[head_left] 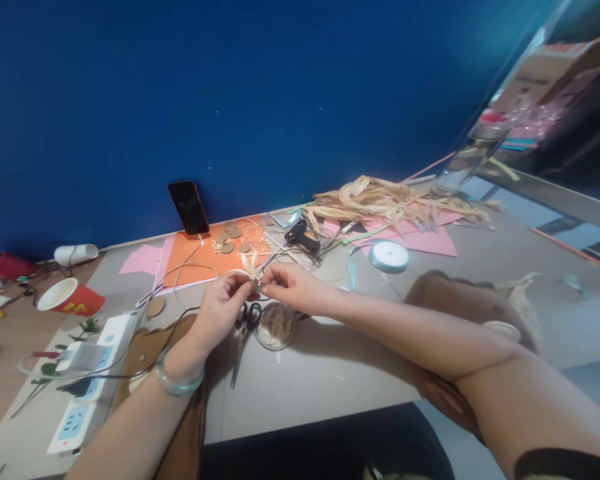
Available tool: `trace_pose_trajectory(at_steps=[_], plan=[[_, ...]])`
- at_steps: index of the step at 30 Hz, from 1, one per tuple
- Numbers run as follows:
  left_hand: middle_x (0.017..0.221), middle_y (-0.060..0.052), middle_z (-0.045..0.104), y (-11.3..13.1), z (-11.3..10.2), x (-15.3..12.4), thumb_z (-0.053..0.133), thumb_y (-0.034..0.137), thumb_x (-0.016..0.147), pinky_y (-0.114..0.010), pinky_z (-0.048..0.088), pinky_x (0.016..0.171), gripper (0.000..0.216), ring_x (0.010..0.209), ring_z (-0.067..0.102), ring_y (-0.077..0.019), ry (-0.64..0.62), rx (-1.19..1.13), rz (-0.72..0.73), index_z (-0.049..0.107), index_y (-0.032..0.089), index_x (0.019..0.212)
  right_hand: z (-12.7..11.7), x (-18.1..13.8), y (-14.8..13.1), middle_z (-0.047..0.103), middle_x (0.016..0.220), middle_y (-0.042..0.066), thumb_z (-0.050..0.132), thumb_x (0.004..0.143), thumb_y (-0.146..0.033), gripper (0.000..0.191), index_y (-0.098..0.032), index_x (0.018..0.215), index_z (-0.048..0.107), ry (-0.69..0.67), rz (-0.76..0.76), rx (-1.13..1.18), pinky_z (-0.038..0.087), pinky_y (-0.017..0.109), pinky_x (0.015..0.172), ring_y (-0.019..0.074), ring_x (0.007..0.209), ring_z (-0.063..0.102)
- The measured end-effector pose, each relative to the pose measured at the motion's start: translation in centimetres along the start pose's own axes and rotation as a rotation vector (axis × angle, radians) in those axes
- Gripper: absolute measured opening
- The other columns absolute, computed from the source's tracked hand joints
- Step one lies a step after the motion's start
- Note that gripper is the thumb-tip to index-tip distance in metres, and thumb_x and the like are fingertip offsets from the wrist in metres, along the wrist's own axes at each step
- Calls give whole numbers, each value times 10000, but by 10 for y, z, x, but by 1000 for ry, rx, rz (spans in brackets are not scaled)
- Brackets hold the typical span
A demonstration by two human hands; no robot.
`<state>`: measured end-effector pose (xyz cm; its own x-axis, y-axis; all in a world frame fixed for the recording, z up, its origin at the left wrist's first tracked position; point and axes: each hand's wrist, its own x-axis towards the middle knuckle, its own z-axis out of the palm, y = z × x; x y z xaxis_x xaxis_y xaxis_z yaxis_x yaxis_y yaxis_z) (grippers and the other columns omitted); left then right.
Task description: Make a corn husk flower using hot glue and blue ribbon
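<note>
Both my hands meet above the table, fingertips almost touching. My left hand (pixel 221 305) is closed in a pinch on a small pale corn husk flower (pixel 251 263), whose strips stick up between the hands. Opposite it, my right hand (pixel 293 288) pinches at the base of the same piece; its fingertips partly hide what they grip. Just below the hands lie black-handled scissors (pixel 241 343), blades toward me. Beside them stands a round clear dish (pixel 276 327) with cut husk pieces in it.
Behind the hands are orange paper (pixel 190 257) with cardboard discs, a black glue gun (pixel 303 235), a ribbon roll (pixel 389 256) and heaped corn husks (pixel 370 200). A phone (pixel 188 207) leans on the blue wall. At left are a paper cup (pixel 73 298) and a corded power strip (pixel 93 383).
</note>
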<state>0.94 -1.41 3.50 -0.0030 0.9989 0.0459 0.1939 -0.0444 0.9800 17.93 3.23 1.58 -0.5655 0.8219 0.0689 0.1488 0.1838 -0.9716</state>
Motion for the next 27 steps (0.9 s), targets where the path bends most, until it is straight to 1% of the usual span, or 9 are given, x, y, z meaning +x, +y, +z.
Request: trace_pose_trajectory(at_steps=[5,8,10,14,18,22,25,27], plan=[[629,11,632,-1,-1,0,712,299,732,-219,460,584,167,587,588,-118,-16,-1,-17,632,154,710,-2,1,-2,560,650,-32,611,755,-238,95,-170,746,545,-65,32,61,399,225,544,88,544,507],[615,14,617,-1,-1,-1,721,291,718,-211,443,571,178,580,564,-110,-16,-3,-27,620,149,681,-5,1,-3,573,627,-28,623,745,-237,106,-169,738,543,-123,53,80,420,228,556,104,565,549],[609,17,609,0,-1,-1,722,283,713,-208,433,565,176,572,551,-105,-14,3,-35,614,149,675,-7,2,-2,583,635,-20,653,732,-262,138,-165,728,554,-144,42,86,415,226,563,106,586,544],[571,31,583,2,0,-2,714,292,720,-210,404,533,193,519,507,-92,-38,-4,-57,590,155,668,-8,3,1,594,682,-6,705,698,-301,198,-153,719,575,-135,32,86,395,224,584,106,635,516],[561,33,569,0,-1,-2,682,313,755,-209,392,527,215,512,491,-87,-61,35,-59,565,157,664,-7,3,0,580,683,-8,704,695,-312,219,-153,722,555,-130,70,123,378,227,590,108,646,503],[586,34,577,-3,-1,-2,674,322,758,-211,401,535,213,532,511,-93,-60,47,-66,545,164,697,-6,3,-6,528,654,-32,667,712,-291,191,-156,712,531,-141,108,123,351,219,580,91,615,458],[593,28,579,-4,-2,-1,670,332,758,-217,407,537,224,544,527,-103,-61,72,-43,529,167,702,-7,3,-10,428,597,-60,593,781,-350,228,-164,683,505,-149,140,78,296,215,532,75,553,372],[597,23,574,-5,-2,-1,663,339,762,-222,410,542,228,553,525,-107,-60,104,-10,524,169,702,-8,4,-10,388,577,-67,561,804,-365,257,-172,658,475,-155,142,48,273,218,516,74,536,340]])
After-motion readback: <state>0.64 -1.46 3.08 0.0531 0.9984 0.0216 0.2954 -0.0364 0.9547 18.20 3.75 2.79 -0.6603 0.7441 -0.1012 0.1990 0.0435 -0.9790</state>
